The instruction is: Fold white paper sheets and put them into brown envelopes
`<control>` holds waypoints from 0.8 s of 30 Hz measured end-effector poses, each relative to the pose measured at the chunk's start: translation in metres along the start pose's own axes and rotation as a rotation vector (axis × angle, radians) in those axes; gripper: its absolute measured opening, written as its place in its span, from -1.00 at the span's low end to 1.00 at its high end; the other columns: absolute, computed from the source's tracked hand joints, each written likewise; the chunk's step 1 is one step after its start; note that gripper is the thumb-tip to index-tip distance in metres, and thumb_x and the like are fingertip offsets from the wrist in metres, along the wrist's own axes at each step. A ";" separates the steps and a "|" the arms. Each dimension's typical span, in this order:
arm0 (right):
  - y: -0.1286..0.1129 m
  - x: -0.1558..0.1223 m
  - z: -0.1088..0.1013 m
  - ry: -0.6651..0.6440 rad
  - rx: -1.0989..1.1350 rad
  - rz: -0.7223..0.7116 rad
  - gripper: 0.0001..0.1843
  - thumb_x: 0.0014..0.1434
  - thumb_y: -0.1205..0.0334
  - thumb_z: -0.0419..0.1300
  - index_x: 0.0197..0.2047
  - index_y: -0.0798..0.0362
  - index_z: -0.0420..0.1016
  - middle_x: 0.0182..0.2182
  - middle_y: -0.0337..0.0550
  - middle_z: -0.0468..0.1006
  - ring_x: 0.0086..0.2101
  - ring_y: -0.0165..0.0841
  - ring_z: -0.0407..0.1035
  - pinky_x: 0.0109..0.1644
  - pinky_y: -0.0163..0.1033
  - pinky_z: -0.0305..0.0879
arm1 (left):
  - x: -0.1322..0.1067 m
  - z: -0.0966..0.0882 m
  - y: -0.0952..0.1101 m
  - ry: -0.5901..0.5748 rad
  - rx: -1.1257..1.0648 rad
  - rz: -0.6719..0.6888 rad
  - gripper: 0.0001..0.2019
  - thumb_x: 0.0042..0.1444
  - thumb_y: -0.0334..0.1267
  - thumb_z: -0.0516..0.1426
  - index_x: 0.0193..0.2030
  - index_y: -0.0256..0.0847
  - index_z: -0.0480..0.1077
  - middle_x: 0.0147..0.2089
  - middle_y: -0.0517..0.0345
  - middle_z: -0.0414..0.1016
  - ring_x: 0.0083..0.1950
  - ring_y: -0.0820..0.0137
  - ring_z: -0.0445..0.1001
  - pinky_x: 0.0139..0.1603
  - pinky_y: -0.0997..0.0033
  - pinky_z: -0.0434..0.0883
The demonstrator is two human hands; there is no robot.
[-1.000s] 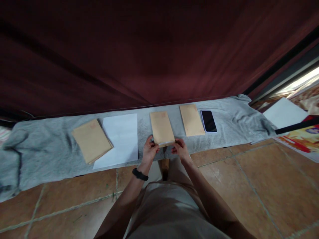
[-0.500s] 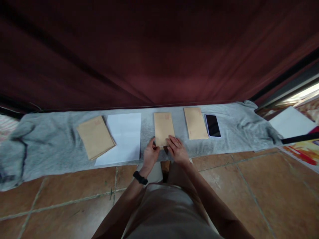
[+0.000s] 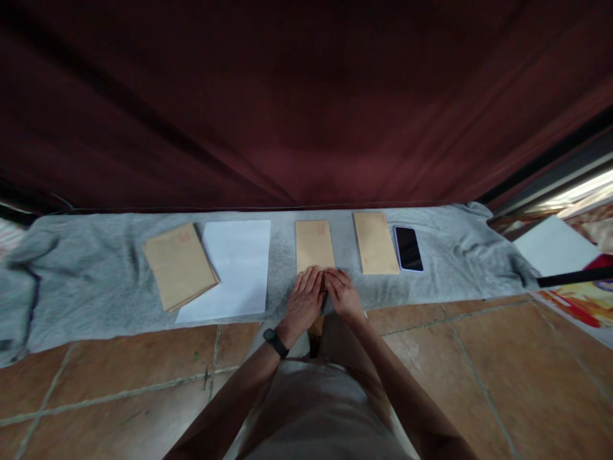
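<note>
A brown paper envelope (image 3: 314, 244) lies lengthwise in front of me on the grey cloth, its near end under my hands. My left hand (image 3: 305, 299) rests flat across that end, fingers stretched out. Beside it my right hand (image 3: 343, 295) touches the right part of the same end, its fingers extended and close together. The hands nearly meet and hide the envelope's near edge. To the right lies another brown envelope (image 3: 377, 244). Off to the left, a stack of brown envelopes (image 3: 182, 267) overlaps a sheet of white paper (image 3: 241, 268).
A phone (image 3: 408, 248) with a dark screen lies right of the envelopes. The grey cloth (image 3: 96, 275) covers a long narrow surface. Behind it hangs a dark red curtain (image 3: 306, 147). Tiled floor (image 3: 431, 364) shows below. A white panel (image 3: 553, 246) stands at far right.
My left hand has gone from gripping the envelope's near left corner to lying flat over its near end. The right hand has stayed at that end.
</note>
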State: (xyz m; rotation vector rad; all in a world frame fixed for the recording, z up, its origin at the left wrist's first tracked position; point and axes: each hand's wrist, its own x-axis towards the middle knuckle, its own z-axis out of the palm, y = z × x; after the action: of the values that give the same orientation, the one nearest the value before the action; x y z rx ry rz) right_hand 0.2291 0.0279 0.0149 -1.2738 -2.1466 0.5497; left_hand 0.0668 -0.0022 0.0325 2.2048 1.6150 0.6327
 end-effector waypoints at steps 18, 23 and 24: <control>-0.009 0.023 0.030 -0.073 -0.210 -0.037 -0.42 0.27 0.38 0.08 0.35 0.22 0.34 0.27 0.16 0.42 0.32 -0.13 0.22 0.46 0.06 0.08 | 0.059 -0.007 -0.025 0.042 -0.149 0.004 -0.51 0.35 -0.21 0.01 0.39 -0.19 0.27 0.49 -0.06 0.18 0.55 0.12 0.00 0.53 -0.10 -0.03; -0.013 0.025 0.028 -0.052 -0.245 -0.068 -0.51 0.34 0.26 0.09 0.30 0.17 0.40 0.24 0.15 0.45 0.33 -0.12 0.21 0.43 0.08 0.14 | 0.101 -0.001 -0.037 -0.047 -0.041 0.081 -0.52 0.35 -0.15 0.02 0.38 -0.12 0.29 0.51 0.01 0.14 0.56 0.12 -0.05 0.54 -0.14 -0.13; -0.014 0.026 0.027 -0.043 -0.244 -0.070 -0.52 0.36 0.24 0.08 0.29 0.15 0.41 0.25 0.14 0.44 0.33 -0.12 0.20 0.42 0.08 0.15 | 0.106 -0.001 -0.042 -0.046 -0.019 0.089 -0.52 0.35 -0.14 0.02 0.38 -0.11 0.29 0.51 0.04 0.14 0.56 0.13 -0.05 0.54 -0.13 -0.15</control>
State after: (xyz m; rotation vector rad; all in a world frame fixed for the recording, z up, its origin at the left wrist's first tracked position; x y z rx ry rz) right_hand 0.1923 0.0432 0.0099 -1.3175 -2.3404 0.2957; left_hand 0.0600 0.1116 0.0287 2.2708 1.4888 0.6143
